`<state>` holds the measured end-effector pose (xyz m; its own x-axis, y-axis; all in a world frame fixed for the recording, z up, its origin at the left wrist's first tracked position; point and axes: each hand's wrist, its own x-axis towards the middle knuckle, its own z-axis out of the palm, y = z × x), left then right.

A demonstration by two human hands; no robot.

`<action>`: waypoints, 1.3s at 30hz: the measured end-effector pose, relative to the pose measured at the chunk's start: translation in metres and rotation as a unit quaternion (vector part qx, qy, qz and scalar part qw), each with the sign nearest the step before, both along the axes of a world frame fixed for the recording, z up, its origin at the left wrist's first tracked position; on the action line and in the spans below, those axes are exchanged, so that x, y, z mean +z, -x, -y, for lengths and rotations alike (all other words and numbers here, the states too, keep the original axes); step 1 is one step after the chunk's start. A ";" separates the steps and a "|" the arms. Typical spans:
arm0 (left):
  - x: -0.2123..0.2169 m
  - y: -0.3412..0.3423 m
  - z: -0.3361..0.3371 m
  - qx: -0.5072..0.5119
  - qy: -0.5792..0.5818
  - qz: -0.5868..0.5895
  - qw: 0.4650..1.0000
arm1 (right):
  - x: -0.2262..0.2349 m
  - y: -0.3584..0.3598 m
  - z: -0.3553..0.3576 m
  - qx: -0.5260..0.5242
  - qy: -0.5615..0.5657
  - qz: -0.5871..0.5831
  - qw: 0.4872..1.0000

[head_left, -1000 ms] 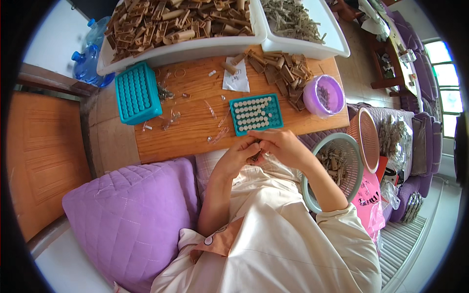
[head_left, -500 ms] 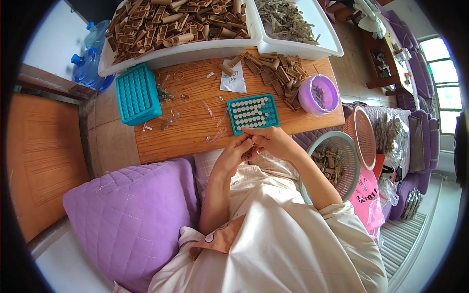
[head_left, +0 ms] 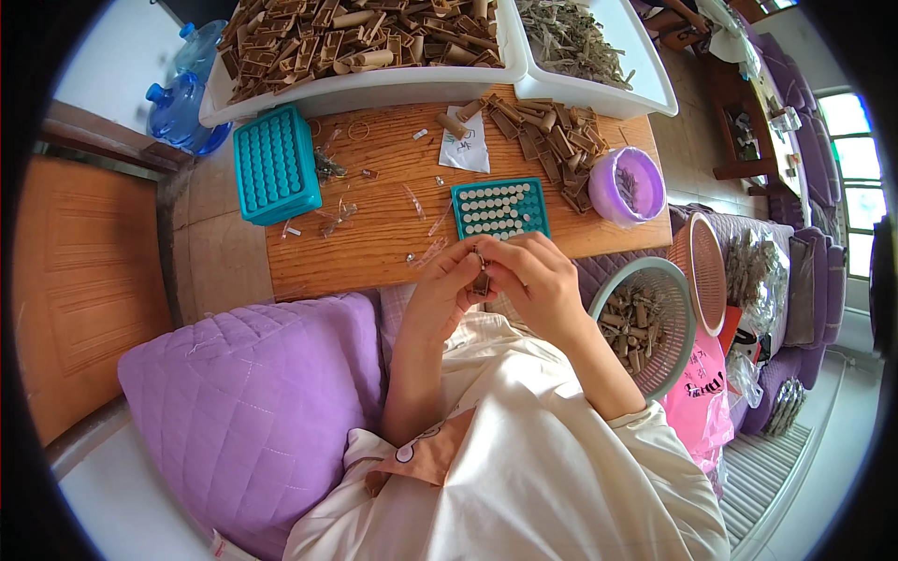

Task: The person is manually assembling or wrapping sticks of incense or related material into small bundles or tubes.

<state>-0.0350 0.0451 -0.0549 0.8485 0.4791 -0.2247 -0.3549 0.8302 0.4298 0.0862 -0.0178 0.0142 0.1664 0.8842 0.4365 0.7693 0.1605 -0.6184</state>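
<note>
Both my hands meet above my lap, just in front of the table edge. Between the fingers of my left hand (head_left: 440, 294) is a small brown plastic piece (head_left: 481, 282), much of it covered. My right hand (head_left: 543, 280) pinches at the upper end of the same piece, where a thin shiny bit shows, too small to name. Just beyond my fingertips lies a shallow teal tray (head_left: 534, 198), its left part filled with rows of white round discs (head_left: 485, 213).
Brown pieces (head_left: 554, 140) are heaped beside a lilac tub (head_left: 608, 192). White bins (head_left: 449, 77) stand at the back. Stacked teal trays (head_left: 276, 168) sit left, near plastic scraps (head_left: 339, 215). A grey basket (head_left: 681, 351) stands by my right arm, a purple cushion (head_left: 253, 411) left.
My right hand has lifted and its fingers have shifted on the brown piece, which now shows more. The whole view has moved slightly, so the table appears a little higher and further right.
</note>
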 end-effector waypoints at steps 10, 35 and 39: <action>0.022 0.005 0.009 -0.040 -0.186 -0.008 0.982 | 0.038 -0.006 0.012 0.057 0.046 0.118 0.990; 0.039 0.004 0.020 -0.122 -0.463 -0.218 0.850 | 0.060 -0.023 0.003 0.052 0.322 0.011 0.945; 0.031 0.008 0.010 -0.079 -0.185 -0.050 0.978 | 0.036 -0.066 -0.026 0.146 0.366 -0.189 0.899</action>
